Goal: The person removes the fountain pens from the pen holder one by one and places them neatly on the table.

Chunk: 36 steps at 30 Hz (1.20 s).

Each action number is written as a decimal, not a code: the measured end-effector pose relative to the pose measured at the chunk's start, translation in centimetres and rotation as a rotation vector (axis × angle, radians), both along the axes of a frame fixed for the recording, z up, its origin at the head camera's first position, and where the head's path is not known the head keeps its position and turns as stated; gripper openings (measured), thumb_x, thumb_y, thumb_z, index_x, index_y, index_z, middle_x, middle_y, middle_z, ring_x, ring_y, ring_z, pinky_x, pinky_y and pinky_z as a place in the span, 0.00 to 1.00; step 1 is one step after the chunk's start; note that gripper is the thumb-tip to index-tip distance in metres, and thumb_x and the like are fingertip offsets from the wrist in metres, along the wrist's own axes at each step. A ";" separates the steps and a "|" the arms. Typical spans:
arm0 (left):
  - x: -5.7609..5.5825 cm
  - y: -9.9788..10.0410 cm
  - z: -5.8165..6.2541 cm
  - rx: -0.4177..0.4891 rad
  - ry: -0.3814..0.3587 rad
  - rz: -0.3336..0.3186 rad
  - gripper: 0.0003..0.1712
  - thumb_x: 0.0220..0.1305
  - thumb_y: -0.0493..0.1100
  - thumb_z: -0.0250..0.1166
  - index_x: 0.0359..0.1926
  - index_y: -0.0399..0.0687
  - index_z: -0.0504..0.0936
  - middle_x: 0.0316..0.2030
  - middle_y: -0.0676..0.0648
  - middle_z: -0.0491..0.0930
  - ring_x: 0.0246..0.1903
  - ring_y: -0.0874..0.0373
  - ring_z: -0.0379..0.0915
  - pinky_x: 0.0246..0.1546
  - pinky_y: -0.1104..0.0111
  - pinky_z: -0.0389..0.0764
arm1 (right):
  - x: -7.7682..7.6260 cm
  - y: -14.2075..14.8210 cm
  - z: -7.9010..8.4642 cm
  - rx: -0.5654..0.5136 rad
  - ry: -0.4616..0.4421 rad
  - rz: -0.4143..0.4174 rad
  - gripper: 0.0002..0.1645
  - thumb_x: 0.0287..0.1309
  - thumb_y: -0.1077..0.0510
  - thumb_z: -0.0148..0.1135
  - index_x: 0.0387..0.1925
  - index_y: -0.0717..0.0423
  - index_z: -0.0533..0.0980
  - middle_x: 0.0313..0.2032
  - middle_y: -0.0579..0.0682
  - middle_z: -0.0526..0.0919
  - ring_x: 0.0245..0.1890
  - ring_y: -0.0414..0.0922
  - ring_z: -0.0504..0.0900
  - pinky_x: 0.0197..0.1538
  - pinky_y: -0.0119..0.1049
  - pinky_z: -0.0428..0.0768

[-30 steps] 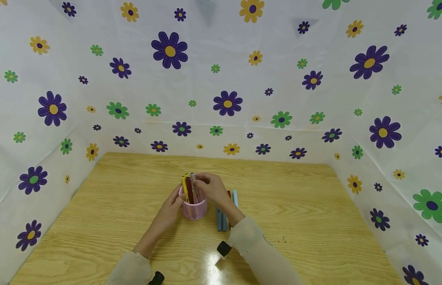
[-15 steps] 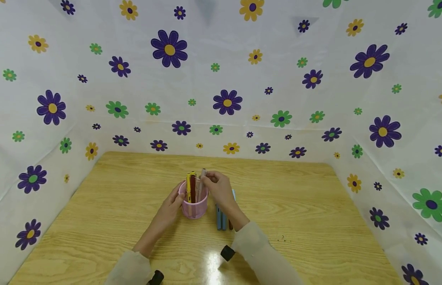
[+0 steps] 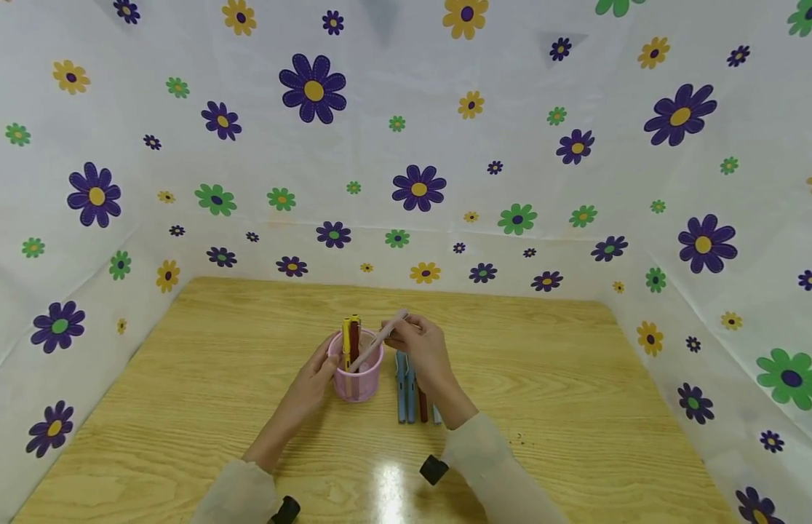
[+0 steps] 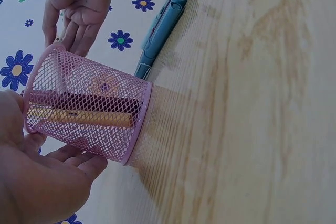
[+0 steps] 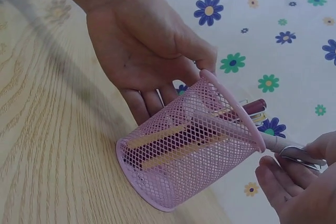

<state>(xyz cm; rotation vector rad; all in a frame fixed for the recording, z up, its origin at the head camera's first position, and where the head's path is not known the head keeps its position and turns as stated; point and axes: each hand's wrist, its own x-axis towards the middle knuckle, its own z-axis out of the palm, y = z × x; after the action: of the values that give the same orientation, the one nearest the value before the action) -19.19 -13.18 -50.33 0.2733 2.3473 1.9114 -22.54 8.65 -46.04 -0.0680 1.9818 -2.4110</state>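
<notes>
- Left hand (image 3: 312,378) held the pink mesh cup (image 3: 357,387) from its left side, thumb at the rim and fingers curled round the wall.
- Right hand (image 3: 426,354) pinched a pale pen (image 3: 380,340) with a metal clip near its upper end; the pen leaned over the cup's right rim, its lower end inside.
- Two yellow pens (image 3: 345,338) and a dark red pen (image 3: 354,342) stood in the cup, their tops above the rim.
- The cup stood upright on the wood-grained table (image 3: 249,327).
- Just right of it, two blue pens (image 3: 401,400) lay side by side, then a second dark red pen (image 3: 423,409) and a light blue pen (image 3: 436,415), partly hidden by the right hand and wrist.
- Small dark specks (image 3: 520,439) lay farther right.
- White cloth (image 3: 367,145) printed with purple, yellow and green flowers rose behind the table and at both sides.
</notes>
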 end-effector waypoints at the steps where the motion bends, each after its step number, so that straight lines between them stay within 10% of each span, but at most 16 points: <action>1: 0.0 0.0 0.0 -0.004 0.001 -0.001 0.31 0.84 0.46 0.45 0.82 0.47 0.55 0.77 0.35 0.57 0.73 0.38 0.59 0.75 0.46 0.55 | 0.0 0.1 0.0 -0.020 -0.001 -0.004 0.19 0.75 0.59 0.59 0.56 0.73 0.74 0.50 0.64 0.87 0.48 0.50 0.89 0.55 0.43 0.85; 18: -0.1 -0.1 -0.4 -0.042 0.033 0.008 0.31 0.84 0.46 0.44 0.81 0.42 0.55 0.78 0.34 0.56 0.76 0.36 0.52 0.75 0.43 0.52 | 0.2 2.6 0.9 -0.233 0.053 -0.093 0.16 0.77 0.64 0.54 0.56 0.74 0.72 0.46 0.65 0.86 0.54 0.65 0.84 0.56 0.45 0.84; 36: -0.1 -0.2 -0.1 -0.012 0.016 -0.023 0.31 0.85 0.46 0.44 0.82 0.43 0.53 0.79 0.35 0.53 0.76 0.37 0.51 0.76 0.45 0.52 | 0.3 6.8 1.9 -0.190 0.055 -0.132 0.17 0.78 0.64 0.51 0.59 0.73 0.70 0.46 0.59 0.86 0.53 0.60 0.85 0.58 0.44 0.83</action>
<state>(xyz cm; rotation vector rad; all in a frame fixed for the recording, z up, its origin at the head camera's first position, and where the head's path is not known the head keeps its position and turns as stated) -19.27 -13.41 -50.47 0.3143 2.3542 1.8910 -22.24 15.41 -44.09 -0.0062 1.8267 -2.7038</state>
